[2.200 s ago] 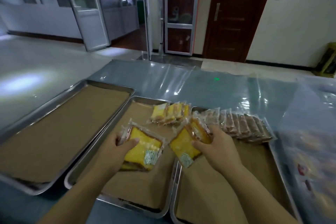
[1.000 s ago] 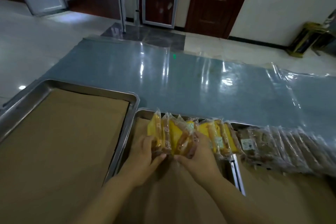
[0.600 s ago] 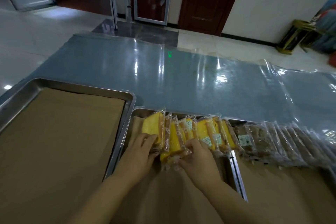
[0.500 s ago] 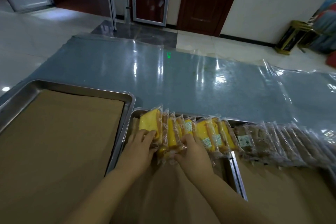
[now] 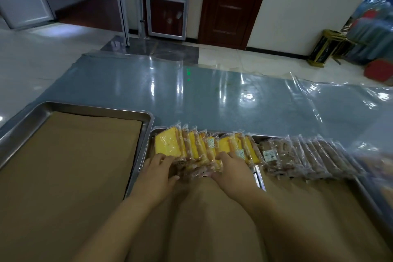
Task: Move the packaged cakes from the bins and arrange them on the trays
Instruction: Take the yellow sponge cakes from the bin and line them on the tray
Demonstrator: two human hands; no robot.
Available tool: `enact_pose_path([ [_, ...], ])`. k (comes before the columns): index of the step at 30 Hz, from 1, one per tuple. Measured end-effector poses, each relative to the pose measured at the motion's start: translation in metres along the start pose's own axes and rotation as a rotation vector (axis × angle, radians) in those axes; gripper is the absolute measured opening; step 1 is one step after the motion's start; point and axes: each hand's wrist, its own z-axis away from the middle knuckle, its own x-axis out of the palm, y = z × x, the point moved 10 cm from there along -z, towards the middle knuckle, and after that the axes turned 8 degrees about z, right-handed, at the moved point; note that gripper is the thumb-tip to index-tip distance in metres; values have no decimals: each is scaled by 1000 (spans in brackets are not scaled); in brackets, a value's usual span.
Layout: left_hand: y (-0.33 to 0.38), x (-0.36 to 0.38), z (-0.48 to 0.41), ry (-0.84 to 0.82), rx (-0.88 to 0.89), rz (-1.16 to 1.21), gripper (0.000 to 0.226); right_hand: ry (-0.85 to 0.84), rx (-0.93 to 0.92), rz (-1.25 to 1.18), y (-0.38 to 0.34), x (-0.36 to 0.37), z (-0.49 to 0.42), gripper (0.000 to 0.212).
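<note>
Three shallow steel trays lined with brown paper sit side by side before you: the left tray (image 5: 95, 108) with nothing on its paper, the middle tray (image 5: 191, 204) and the right tray (image 5: 308, 208), each with one row of cakes across its far end.

The relation that counts is this: the row of yellow sponge cakes in clear plastic wrappers (image 5: 191, 144) lies directly ahead of both your hands, on the side away from you. Its long axis runs left to right across the middle tray. The packets stand on edge and overlap like shingles, and the right end reaches the rim next to the right tray.

Your left hand (image 5: 158, 173) lies at the left end of that row, your right hand (image 5: 230, 169) towards its right end. Each is equally near its own end. Both hands are spread, fingers laid on the lower edges of the packets and pressing, with nothing gripped.

I judge you are squaring up the row, so the next push should go along its length.

Counted: two hands, three trays, roughly nine yellow packets, though the overlap hides an exact figure. The row of brown cakes in clear wrappers (image 5: 302, 155) holds about ten, with its right end too blurred to count. I cannot make out a bin.
</note>
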Motion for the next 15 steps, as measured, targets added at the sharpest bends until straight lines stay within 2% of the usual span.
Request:
enact_pose_path([
  [7, 66, -7, 46, -45, 122, -42, 44, -16, -64, 63, 38, -55, 67, 34],
  [15, 186, 17, 114, -124, 205, -8, 39, -40, -95, 209, 119, -107, 168, 41],
])
